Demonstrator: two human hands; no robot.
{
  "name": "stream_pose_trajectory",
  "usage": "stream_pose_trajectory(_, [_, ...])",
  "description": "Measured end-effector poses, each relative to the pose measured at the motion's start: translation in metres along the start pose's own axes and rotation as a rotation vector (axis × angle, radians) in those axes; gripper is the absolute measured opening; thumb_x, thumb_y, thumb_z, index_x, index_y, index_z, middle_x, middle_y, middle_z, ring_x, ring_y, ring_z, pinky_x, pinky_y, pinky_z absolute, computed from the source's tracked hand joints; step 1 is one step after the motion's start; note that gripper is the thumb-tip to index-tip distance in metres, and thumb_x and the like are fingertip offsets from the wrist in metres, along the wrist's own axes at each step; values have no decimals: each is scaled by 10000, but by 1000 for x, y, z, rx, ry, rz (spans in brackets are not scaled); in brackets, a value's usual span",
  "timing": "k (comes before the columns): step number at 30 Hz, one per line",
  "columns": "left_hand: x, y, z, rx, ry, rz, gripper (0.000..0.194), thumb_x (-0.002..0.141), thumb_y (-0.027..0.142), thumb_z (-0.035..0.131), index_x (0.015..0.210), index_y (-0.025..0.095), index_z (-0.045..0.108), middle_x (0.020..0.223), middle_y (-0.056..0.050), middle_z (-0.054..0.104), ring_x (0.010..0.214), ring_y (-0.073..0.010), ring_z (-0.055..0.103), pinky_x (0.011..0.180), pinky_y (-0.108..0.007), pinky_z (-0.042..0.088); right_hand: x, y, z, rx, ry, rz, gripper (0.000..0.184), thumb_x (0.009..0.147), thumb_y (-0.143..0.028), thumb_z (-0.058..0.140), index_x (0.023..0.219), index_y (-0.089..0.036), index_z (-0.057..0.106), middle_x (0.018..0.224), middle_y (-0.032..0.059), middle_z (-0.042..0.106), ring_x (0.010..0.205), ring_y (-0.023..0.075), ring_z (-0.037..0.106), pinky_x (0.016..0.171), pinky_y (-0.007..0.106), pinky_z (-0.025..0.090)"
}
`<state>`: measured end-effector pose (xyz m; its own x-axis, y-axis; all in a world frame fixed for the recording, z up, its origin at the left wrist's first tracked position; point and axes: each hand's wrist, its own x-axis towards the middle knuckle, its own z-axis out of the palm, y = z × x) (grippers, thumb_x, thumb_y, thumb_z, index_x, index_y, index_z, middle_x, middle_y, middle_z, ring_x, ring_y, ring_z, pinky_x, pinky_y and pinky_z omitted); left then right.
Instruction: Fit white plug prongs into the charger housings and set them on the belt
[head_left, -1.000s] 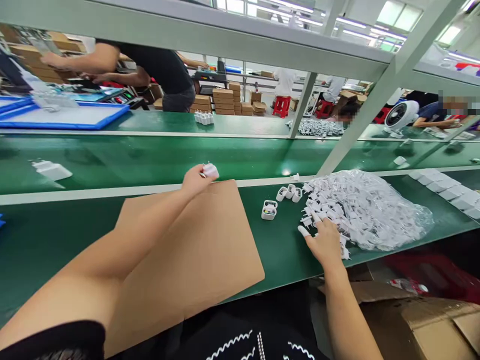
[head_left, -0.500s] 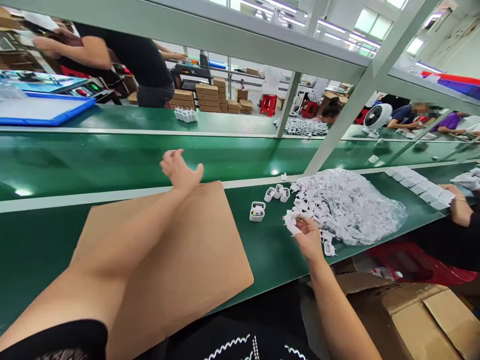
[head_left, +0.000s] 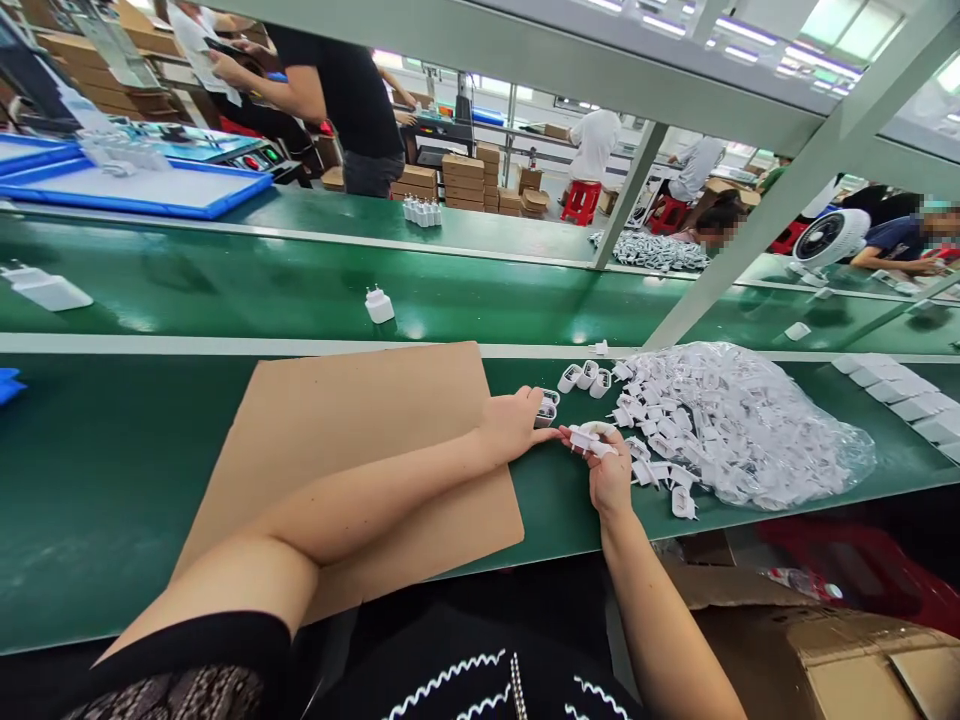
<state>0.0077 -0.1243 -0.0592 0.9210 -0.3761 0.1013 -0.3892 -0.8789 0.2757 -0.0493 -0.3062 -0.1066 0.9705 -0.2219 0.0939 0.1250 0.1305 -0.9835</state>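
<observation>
My left hand (head_left: pixel 514 428) reaches in beside an open white charger housing (head_left: pixel 547 408). Its fingers are at the housing's left side, and the thumb stretches apart from them toward my right hand; a firm grip does not show. My right hand (head_left: pixel 611 475) is closed on small white plug parts (head_left: pixel 586 440), held just above the green bench. Behind them stand several more open charger housings (head_left: pixel 585 377). To the right, loose white plug parts (head_left: pixel 651 425) spill out of a clear plastic bag (head_left: pixel 780 430).
A cardboard sheet (head_left: pixel 360 440) lies under my left forearm. White chargers (head_left: pixel 379 305) sit on the green belt (head_left: pixel 480 310) beyond the pale rail. A slanted metal post (head_left: pixel 720 240) rises behind the bag. Rows of white pieces (head_left: pixel 900 395) lie right; a cardboard box (head_left: pixel 862 660) is below.
My left hand has come back from over the belt to the open housing, and a white charger now shows on the belt. My right hand still holds plug parts. The view has turned left.
</observation>
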Motion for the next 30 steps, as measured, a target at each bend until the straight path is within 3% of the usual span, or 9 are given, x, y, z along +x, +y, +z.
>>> stream_pose_trajectory(6, [-1, 0, 5, 9, 46, 19, 330, 963, 471, 646, 1108, 176, 614, 1024, -124, 706, 972, -287, 668, 665, -322, 402, 0, 10, -8, -208, 36, -120, 414, 834, -337, 492, 1161, -186, 696, 1087, 82, 673, 825, 184, 674, 743, 351, 599])
stream_pose_trajectory(10, [-10, -8, 0, -89, 115, -10, 293, 836, 373, 717, 1063, 210, 629, 996, -85, 714, 1010, -285, 633, 683, -330, 433, 0, 9, -4, -285, 35, -86, 516, 889, -416, 542, 1328, -169, 657, 1051, 90, 716, 784, 164, 637, 722, 325, 576])
stream_pose_trajectory(13, [-25, -29, -14, -237, 70, 15, 357, 760, 347, 753, 1078, 233, 637, 995, -38, 715, 953, -251, 650, 729, -322, 460, -3, 4, 2, -261, 2, -62, 609, 863, -472, 669, 1388, -171, 606, 1047, 96, 745, 843, 194, 678, 802, 373, 593])
stream_pose_trajectory(16, [-45, -61, -33, -362, -41, 172, 362, 753, 309, 747, 1096, 245, 650, 1091, -16, 722, 1011, -237, 666, 825, -308, 478, -8, -1, 6, -418, -94, -133, 469, 906, -475, 675, 1282, -195, 683, 1020, 86, 750, 874, 207, 699, 887, 406, 581])
stream_pose_trajectory(20, [-72, -94, -44, -455, -186, 301, 393, 778, 220, 709, 1164, 285, 676, 1141, -6, 717, 1058, -230, 660, 905, -296, 476, -6, -7, 9, -834, -338, -304, 298, 941, -382, 627, 1166, -239, 760, 1040, 96, 732, 926, 242, 664, 851, 407, 557])
stream_pose_trajectory(22, [-80, -100, -37, -543, -172, 263, 557, 765, 234, 758, 1303, 297, 630, 1251, -34, 677, 1099, -240, 642, 961, -317, 481, 0, -11, 13, -948, -435, -312, 286, 933, -353, 622, 1154, -248, 768, 1004, 97, 729, 922, 256, 646, 811, 404, 549])
stream_pose_trajectory(25, [-86, -99, -14, -703, 16, 81, 828, 660, 390, 912, 1393, 239, 559, 1351, -115, 598, 1101, -271, 619, 1001, -389, 497, 8, -21, 26, -918, -501, -277, 262, 933, -357, 645, 1140, -256, 771, 1002, 79, 734, 880, 233, 654, 790, 378, 552])
stream_pose_trajectory(27, [-84, -98, 0, -771, 107, 62, 659, 690, 423, 904, 1248, 197, 637, 1226, -116, 652, 1056, -269, 620, 982, -402, 504, 9, -31, 40, -830, -529, -303, 251, 949, -345, 646, 1154, -260, 763, 1041, 65, 734, 897, 213, 673, 820, 358, 558])
stream_pose_trajectory(30, [-78, -102, 12, -839, 98, 225, 258, 845, 256, 748, 1093, 197, 715, 1095, -76, 727, 1046, -248, 635, 991, -379, 487, 8, -45, 65, -761, -588, -428, 241, 976, -284, 622, 1183, -271, 746, 1069, 48, 729, 943, 195, 686, 848, 331, 553])
